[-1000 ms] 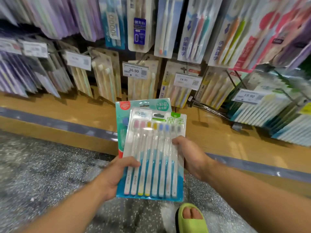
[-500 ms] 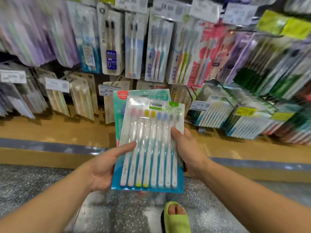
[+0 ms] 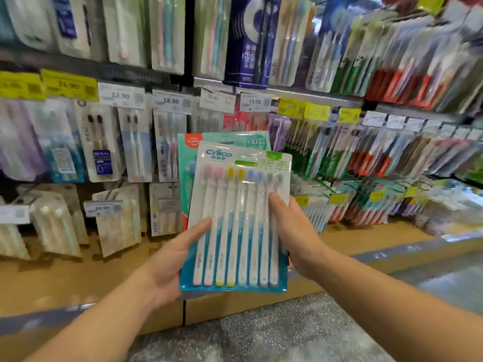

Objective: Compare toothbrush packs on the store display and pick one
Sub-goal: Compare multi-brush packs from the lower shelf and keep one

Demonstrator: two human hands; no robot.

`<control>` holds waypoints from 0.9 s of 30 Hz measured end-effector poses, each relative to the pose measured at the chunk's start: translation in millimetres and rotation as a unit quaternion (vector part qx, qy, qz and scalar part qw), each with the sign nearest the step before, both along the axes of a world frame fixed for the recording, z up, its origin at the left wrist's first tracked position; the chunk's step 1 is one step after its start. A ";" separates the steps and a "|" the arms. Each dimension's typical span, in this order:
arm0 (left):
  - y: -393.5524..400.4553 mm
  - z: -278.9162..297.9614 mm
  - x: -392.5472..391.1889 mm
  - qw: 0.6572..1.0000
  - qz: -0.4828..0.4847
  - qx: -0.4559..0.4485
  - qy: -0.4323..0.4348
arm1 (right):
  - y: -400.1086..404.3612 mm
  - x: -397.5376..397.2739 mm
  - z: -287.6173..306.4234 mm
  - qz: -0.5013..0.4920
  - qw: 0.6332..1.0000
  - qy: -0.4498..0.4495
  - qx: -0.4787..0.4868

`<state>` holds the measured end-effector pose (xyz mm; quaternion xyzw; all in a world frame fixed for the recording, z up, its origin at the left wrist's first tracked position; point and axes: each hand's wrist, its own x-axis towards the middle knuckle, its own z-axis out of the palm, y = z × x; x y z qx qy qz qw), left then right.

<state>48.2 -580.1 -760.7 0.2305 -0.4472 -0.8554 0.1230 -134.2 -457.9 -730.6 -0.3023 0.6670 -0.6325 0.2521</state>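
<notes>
Lifted both packs higher over the last second, up from near the floor to level with the price-tag rail, so now lined up against the hanging display (image 3: 366, 158) instead of the wooden ledge (image 3: 78, 278). Probably means still comparing, not picking yet: two packs in hand, none put back. Front one is the eight-brush pack (image 3: 239, 223), white handles with pink, yellow, blue and grey heads, stacked on top of the teal pack (image 3: 224, 141), which only peeks out along the top and left edge. Left hand (image 3: 170, 262) gripping the lower left side, thumb laid across the front over the first brush handles, fingers hidden behind. Right hand (image 3: 292, 231) holding the right edge, thumb on the front near the grey brushes, fingers round the back. Can't tell which hand actually carries the teal one behind. Both grips closed on the stack, pack sitting between the two hands, tilted slightly. Shelves pretty blurry, tags like 18.90 and 19.90 readable.
</notes>
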 end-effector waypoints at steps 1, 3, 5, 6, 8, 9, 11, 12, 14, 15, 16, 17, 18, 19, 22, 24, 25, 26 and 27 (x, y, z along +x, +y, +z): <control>1.6 2.4 -2.3 1.000 0.010 -0.014 -0.004 | 2.3 -2.8 0.0 0.003 1.000 -0.002 -0.003; 5.9 4.8 -5.5 0.999 0.022 -0.032 -0.011 | 6.3 -5.2 -0.4 0.017 1.000 -0.003 -0.010; 7.7 0.1 -8.6 0.999 0.026 -0.036 -0.019 | 10.8 -6.4 -5.1 0.021 1.000 -0.014 -0.007; 9.0 -3.1 -10.8 0.999 0.027 -0.032 -0.025 | 14.4 -6.6 -8.5 0.020 1.000 -0.017 -0.004; 13.1 -11.2 -15.7 0.999 0.034 -0.026 -0.033 | 23.0 -9.0 -18.0 0.013 1.000 -0.015 0.004; 15.9 -16.0 -19.1 0.998 0.035 -0.024 -0.035 | 27.7 -11.0 -22.2 0.009 1.000 -0.011 0.004; 25.6 -24.8 -27.5 0.999 0.029 -0.008 -0.042 | 38.1 -18.0 -32.2 -0.005 1.000 -0.005 0.001; 30.4 -29.3 -31.8 0.999 0.027 0.005 -0.045 | 43.6 -20.3 -34.0 -0.014 1.000 0.000 0.002; 38.7 -36.5 -40.7 0.998 0.021 0.017 -0.055 | 53.0 -27.0 -36.9 -0.031 0.999 0.014 0.018; 43.0 -38.5 -45.6 0.998 0.017 0.012 -0.059 | 58.5 -31.0 -38.7 -0.037 0.999 0.019 0.020; 46.6 -40.9 -50.4 0.998 0.015 0.003 -0.066 | 64.3 -34.9 -40.1 -0.045 0.998 0.025 0.023; 50.2 -43.0 -55.6 0.998 0.010 -0.004 -0.070 | 70.0 -40.0 -42.8 -0.055 0.998 0.030 0.028; 52.9 -45.9 -60.9 0.997 0.003 -0.012 -0.074 | 75.3 -44.6 -45.3 -0.063 0.997 0.029 0.035; 56.0 -48.4 -66.0 0.997 -0.007 -0.021 -0.077 | 80.5 -48.7 -48.2 -0.070 0.996 0.029 0.041; 65.8 -56.3 -77.6 0.994 -0.023 -0.048 -0.093 | 94.8 -61.4 -53.5 -0.109 0.992 0.034 0.053; 73.4 -60.2 -83.0 0.993 -0.029 -0.061 -0.093 | 100.6 -71.7 -57.7 -0.131 0.989 0.029 0.064; 78.0 -60.6 -84.9 0.993 -0.028 -0.066 -0.091 | 102.4 -75.8 -59.0 -0.136 0.988 0.026 0.068; 81.0 -62.8 -87.0 0.993 -0.027 -0.069 -0.093 | 103.3 -79.1 -60.2 -0.136 0.988 0.022 0.070; 82.5 -65.4 -89.3 0.993 -0.030 -0.071 -0.091 | 103.7 -81.2 -60.8 -0.135 0.988 0.015 0.069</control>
